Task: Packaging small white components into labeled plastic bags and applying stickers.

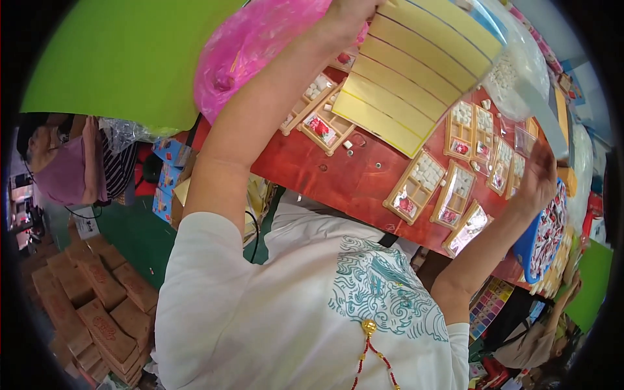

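Note:
My left hand (354, 12) is at the top edge, closed on the corner of a yellow sheet (409, 71) with coloured lines across it. The sheet is tilted above the red table and covers part of it. My right hand (538, 177) is at the table's right side, beside small wooden trays; its fingers look curled, and what they hold, if anything, is hidden. Near it stand a divided wooden tray (499, 168) and one with a shiny clear packet (468, 229). Another tray (419, 182) holds white pieces and a red-printed packet.
A pink plastic bag (227, 71) lies at the far left of the table (351, 188). Clear bags of white pieces (510, 78) stand far right, above a blue basket (539, 240) of small packets. Brown cartons (97, 292) are stacked on the floor at left. Another person (65, 159) sits at left.

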Motion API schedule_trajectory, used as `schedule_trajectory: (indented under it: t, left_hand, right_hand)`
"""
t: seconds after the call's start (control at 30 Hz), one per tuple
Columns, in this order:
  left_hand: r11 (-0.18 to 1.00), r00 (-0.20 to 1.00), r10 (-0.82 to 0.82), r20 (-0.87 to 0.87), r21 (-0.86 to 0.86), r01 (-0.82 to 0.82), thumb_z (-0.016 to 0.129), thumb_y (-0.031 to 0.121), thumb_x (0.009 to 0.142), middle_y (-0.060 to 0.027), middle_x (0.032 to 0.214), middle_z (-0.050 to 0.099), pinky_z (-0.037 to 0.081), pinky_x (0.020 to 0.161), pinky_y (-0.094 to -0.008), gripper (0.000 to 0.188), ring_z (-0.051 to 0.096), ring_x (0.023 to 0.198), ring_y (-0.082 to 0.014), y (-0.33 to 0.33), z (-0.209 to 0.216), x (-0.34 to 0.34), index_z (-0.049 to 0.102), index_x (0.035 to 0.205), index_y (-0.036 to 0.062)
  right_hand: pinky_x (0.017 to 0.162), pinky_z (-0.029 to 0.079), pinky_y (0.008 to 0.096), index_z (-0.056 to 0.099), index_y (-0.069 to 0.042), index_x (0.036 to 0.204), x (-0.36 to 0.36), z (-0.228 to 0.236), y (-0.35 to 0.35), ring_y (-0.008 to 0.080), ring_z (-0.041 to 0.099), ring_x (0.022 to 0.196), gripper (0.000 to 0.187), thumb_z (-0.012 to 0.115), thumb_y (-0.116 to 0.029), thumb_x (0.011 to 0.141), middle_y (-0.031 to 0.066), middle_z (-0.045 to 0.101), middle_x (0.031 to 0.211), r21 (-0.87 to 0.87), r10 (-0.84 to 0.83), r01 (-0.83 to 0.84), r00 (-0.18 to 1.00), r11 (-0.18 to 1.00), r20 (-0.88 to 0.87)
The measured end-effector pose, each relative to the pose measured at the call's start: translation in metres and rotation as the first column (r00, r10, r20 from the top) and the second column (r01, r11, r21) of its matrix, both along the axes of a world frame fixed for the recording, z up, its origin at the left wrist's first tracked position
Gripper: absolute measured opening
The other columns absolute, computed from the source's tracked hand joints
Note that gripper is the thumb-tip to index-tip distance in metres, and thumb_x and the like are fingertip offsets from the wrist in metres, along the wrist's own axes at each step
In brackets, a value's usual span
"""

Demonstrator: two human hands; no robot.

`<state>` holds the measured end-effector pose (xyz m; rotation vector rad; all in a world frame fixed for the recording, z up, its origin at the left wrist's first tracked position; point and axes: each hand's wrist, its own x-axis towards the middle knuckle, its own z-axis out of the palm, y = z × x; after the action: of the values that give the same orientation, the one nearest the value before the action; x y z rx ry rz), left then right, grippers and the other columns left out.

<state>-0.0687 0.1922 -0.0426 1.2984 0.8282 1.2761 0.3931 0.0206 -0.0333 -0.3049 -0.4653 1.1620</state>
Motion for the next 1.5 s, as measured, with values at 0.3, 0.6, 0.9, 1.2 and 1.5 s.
schedule_trajectory:
  t: [0.3, 0.6, 0.9, 1.2, 1.5]
  left_hand:
    - [0.946, 0.934, 0.32, -0.161, 0.118, -0.303, 0.055, 0.005, 0.08, -0.0097, 0.078, 0.061, 0.048, 0.068, -0.0337, 0.011, 0.059, 0.072, -0.0186, 0.048, -0.027, -0.017, 0.063, 0.088, 0.0028]
    - [0.882, 0.893, -0.019, -0.449, 0.414, 0.226, 0.066, 0.022, 0.079, -0.0243, 0.143, 0.038, 0.027, 0.111, -0.0432, 0.076, 0.036, 0.134, -0.0385, -0.186, 0.033, 0.032, 0.033, 0.142, -0.0043]
    - [0.853, 0.898, -0.3, 0.323, -0.331, 0.404, 0.051, 0.005, 0.087, -0.0119, 0.113, 0.062, 0.047, 0.09, -0.0284, 0.042, 0.062, 0.104, -0.0192, -0.225, -0.004, 0.079, 0.049, 0.128, -0.0018]
    - [0.838, 0.795, -0.105, 0.598, -0.377, 0.394, 0.04, 0.012, 0.1, -0.0204, 0.117, 0.061, 0.049, 0.097, -0.0399, 0.032, 0.061, 0.11, -0.0286, -0.225, -0.025, 0.082, 0.046, 0.128, -0.0023]
    - [0.817, 0.761, -0.216, 0.611, -0.314, 0.483, 0.043, 0.015, 0.1, -0.0167, 0.128, 0.055, 0.043, 0.101, -0.0363, 0.036, 0.055, 0.118, -0.0238, -0.227, -0.017, 0.088, 0.044, 0.133, -0.001]
  right_hand:
    - [0.109, 0.035, 0.0555, 0.048, 0.012, 0.123, -0.03, 0.016, -0.063, 0.0387, 0.052, 0.121, 0.036, 0.049, -0.001, 0.089, 0.0263, 0.054, 0.127, -0.038, -0.318, 0.339, 0.911, 0.94, 0.262]
    - [0.081, 0.057, 0.0425, 0.062, 0.002, 0.103, -0.188, 0.008, -0.073, 0.0229, 0.068, 0.087, 0.018, 0.052, -0.009, 0.092, 0.0135, 0.068, 0.098, -0.221, -0.033, 0.164, 0.866, 0.961, 0.499]
    - [0.086, 0.055, 0.0378, 0.062, 0.003, 0.107, -0.233, 0.019, -0.082, 0.024, 0.069, 0.089, 0.019, 0.048, -0.004, 0.095, 0.0148, 0.067, 0.103, -0.21, 0.091, 0.039, 0.814, 0.977, 0.573]
    - [0.077, 0.045, 0.0239, 0.062, 0.001, 0.098, -0.219, 0.0, -0.097, 0.0094, 0.055, 0.086, 0.012, 0.058, -0.007, 0.091, 0.0039, 0.06, 0.096, -0.249, 0.144, 0.24, 0.382, 0.938, 0.913]
    - [0.073, 0.042, 0.0236, 0.061, 0.0, 0.089, -0.207, -0.013, -0.095, 0.0086, 0.054, 0.082, 0.006, 0.06, -0.006, 0.088, 0.0029, 0.057, 0.092, -0.101, 0.008, 0.282, 0.313, 0.954, 0.95]
